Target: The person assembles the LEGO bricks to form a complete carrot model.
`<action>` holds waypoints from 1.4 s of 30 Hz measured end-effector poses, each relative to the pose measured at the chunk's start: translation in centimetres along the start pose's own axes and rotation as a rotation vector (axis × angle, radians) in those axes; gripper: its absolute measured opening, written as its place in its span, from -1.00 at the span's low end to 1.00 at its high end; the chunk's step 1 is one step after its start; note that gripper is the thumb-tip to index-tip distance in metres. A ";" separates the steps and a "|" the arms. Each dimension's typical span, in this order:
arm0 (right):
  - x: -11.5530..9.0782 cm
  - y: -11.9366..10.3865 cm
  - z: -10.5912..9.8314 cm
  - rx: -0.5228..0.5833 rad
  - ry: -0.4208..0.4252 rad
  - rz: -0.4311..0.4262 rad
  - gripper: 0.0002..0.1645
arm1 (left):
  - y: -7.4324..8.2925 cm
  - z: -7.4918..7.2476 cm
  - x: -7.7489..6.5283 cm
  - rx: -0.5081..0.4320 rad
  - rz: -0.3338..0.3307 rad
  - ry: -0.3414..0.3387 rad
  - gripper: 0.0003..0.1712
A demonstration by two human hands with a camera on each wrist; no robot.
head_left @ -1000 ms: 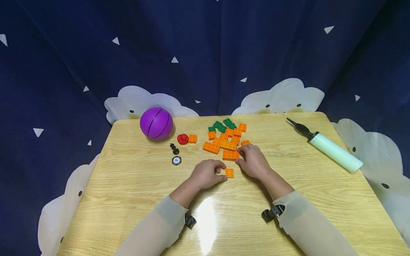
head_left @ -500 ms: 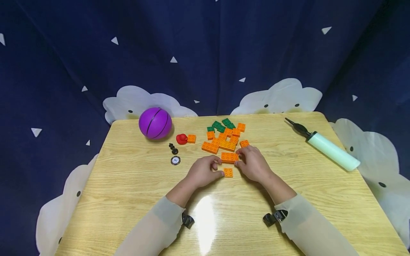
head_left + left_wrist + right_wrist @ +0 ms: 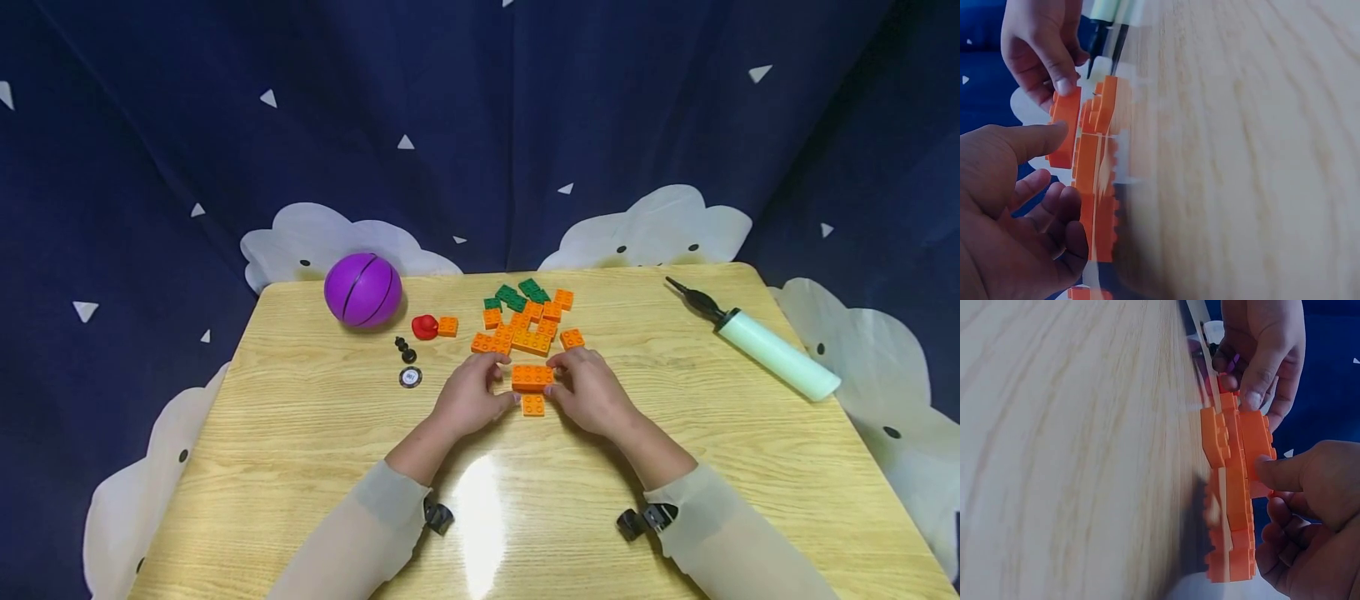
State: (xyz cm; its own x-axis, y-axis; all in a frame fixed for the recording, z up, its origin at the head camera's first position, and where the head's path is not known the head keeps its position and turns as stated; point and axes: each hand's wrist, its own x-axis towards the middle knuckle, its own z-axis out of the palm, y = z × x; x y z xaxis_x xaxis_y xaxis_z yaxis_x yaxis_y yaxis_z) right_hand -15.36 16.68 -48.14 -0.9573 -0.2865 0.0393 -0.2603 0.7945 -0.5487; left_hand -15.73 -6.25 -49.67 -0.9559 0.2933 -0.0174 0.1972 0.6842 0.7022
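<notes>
A long orange toy brick (image 3: 532,377), studs up, hangs just above the table in front of the brick pile. My right hand (image 3: 591,392) pinches its right end between thumb and fingers. At the brick's other end is my left hand (image 3: 468,394), thumb and fingers spread apart around it. In the left wrist view, the left thumb overlaps the long brick (image 3: 1071,112) while the forefinger stands clear; contact is hard to tell. A small square orange brick (image 3: 533,406) lies on the table directly in front, near the left thumb tip.
Behind the hands lie several orange bricks (image 3: 531,342) and green bricks (image 3: 512,297). Leftward are a red toy hat (image 3: 424,327), a black chess piece (image 3: 406,350), a poker chip (image 3: 410,377) and a purple ball (image 3: 363,290). A hand pump (image 3: 776,354) lies at right.
The right hand has drawn the long brick from the pile, toward the person and slightly left. My left hand has shifted from the small brick to the long brick's left end.
</notes>
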 end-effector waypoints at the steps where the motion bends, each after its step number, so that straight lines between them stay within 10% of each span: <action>1: -0.1 -0.1 0.0 0.002 0.001 -0.007 -0.60 | 0.0 0.0 0.0 0.006 0.002 0.000 -0.37; 42: -2.6 0.4 0.5 -0.001 -0.022 -0.082 -0.55 | 0.8 0.5 -0.9 0.066 0.029 -0.082 -0.58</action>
State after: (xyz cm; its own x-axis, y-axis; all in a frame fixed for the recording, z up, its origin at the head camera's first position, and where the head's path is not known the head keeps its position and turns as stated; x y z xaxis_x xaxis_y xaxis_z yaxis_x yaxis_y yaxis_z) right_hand -12.92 17.46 -48.90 -0.9295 -0.3628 0.0656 -0.3382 0.7683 -0.5434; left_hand -14.58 -5.65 -49.43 -0.9289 0.3657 -0.0577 0.2414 0.7165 0.6545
